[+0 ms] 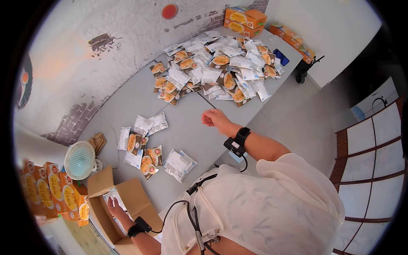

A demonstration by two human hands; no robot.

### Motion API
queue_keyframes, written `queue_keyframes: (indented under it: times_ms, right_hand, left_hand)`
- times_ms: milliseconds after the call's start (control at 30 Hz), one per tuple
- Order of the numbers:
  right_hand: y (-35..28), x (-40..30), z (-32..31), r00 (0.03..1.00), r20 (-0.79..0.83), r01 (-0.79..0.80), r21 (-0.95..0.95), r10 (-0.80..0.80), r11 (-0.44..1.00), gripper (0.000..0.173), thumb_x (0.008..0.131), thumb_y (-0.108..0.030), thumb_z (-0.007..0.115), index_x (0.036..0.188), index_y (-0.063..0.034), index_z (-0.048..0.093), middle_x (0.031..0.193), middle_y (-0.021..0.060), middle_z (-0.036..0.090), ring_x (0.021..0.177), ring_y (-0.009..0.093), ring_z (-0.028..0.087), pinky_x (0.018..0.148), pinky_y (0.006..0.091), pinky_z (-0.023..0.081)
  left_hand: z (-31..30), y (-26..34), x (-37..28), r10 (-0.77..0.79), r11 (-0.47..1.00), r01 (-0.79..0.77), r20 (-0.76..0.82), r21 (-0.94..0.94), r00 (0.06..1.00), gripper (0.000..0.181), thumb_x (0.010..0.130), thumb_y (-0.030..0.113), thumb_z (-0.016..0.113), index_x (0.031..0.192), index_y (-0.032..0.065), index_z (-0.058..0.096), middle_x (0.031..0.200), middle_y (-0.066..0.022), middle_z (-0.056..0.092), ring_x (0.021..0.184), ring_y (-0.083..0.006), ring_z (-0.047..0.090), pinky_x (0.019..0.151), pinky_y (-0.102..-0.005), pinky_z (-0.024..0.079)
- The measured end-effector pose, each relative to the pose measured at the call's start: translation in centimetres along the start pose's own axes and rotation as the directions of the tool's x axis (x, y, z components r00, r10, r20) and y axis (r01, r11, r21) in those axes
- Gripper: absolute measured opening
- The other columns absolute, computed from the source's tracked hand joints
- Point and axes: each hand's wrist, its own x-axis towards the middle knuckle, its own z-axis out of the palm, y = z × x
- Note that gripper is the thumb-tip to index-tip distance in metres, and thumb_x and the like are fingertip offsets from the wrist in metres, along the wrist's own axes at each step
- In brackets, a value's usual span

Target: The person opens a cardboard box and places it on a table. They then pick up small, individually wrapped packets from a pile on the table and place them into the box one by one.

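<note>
My left hand (116,209) is at the mouth of an open cardboard box (135,194), its fingers apart over white packets (110,196) lying inside. Nothing shows in its grasp. My right hand (216,119) hovers above the grey table (188,129), fingers curled in, with no object visible in it. Between the two hands lies a loose group of sachets, some white side up (142,125), some showing a brown and orange printed face (148,164). Two white sachets (179,164) overlap near the table's front edge. Beyond my right hand spreads a large heap of similar sachets (220,68).
Orange printed cartons (244,20) are stacked at the table's far end; others stand at the left (51,188). A small fan (79,160) sits by the wall. A dark phone (281,57) lies beside the heap. Further cartons (293,40) rest on a trolley (301,75).
</note>
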Motion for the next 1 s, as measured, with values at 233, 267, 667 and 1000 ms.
queue_keyframes:
  times_ms: [233,267,667,1000]
  right_hand:
    - [-2.7,8.3,-6.3,0.978,-0.039,0.168,-0.443,-0.206,0.88,0.015,0.086,-0.019,0.053,0.088,-0.0052,0.059,0.08,0.0076,0.062,0.069,0.015,0.061,0.061,0.0277,0.048]
    - [-3.4,9.3,-7.0,0.961,-0.016,0.221,-0.557,-0.276,0.8,0.015,0.085,-0.018,0.053,0.09,-0.0052,0.059,0.081,0.0091,0.062,0.07,0.018,0.062,0.062,0.0303,0.048]
    - [-7.2,15.3,-10.9,0.892,0.275,0.204,-0.953,-0.359,-0.222,0.015,0.08,-0.01,0.051,0.09,-0.0041,0.06,0.082,0.0142,0.065,0.079,0.031,0.063,0.064,0.0427,0.049]
    - [-8.2,15.6,-12.5,0.859,0.389,0.244,-0.882,-0.333,-0.403,0.014,0.077,-0.01,0.053,0.083,-0.0056,0.065,0.083,0.0137,0.066,0.078,0.029,0.064,0.064,0.0406,0.05]
  left_hand:
    - [0.8,7.4,-7.0,-0.073,0.976,0.086,0.072,-0.201,0.995,0.037,0.089,0.014,0.055,0.122,-0.0026,0.048,0.113,-0.0091,0.055,0.103,-0.0153,0.051,0.091,-0.0276,0.039]
    - [0.8,7.8,-7.8,-0.073,0.978,0.086,0.072,-0.192,0.995,0.037,0.089,0.014,0.054,0.122,-0.0027,0.048,0.112,-0.0083,0.055,0.103,-0.0145,0.05,0.09,-0.0271,0.039]
    - [0.5,7.8,-13.8,-0.201,0.942,0.222,0.106,-0.251,0.974,0.035,0.089,0.024,0.056,0.12,0.0074,0.052,0.109,0.0012,0.057,0.099,-0.0084,0.05,0.083,-0.028,0.035]
    - [2.3,12.4,-16.8,-0.249,0.944,0.253,0.045,-0.212,0.967,0.034,0.09,0.018,0.054,0.12,0.003,0.05,0.109,-0.0006,0.056,0.097,-0.0067,0.05,0.079,-0.0215,0.038]
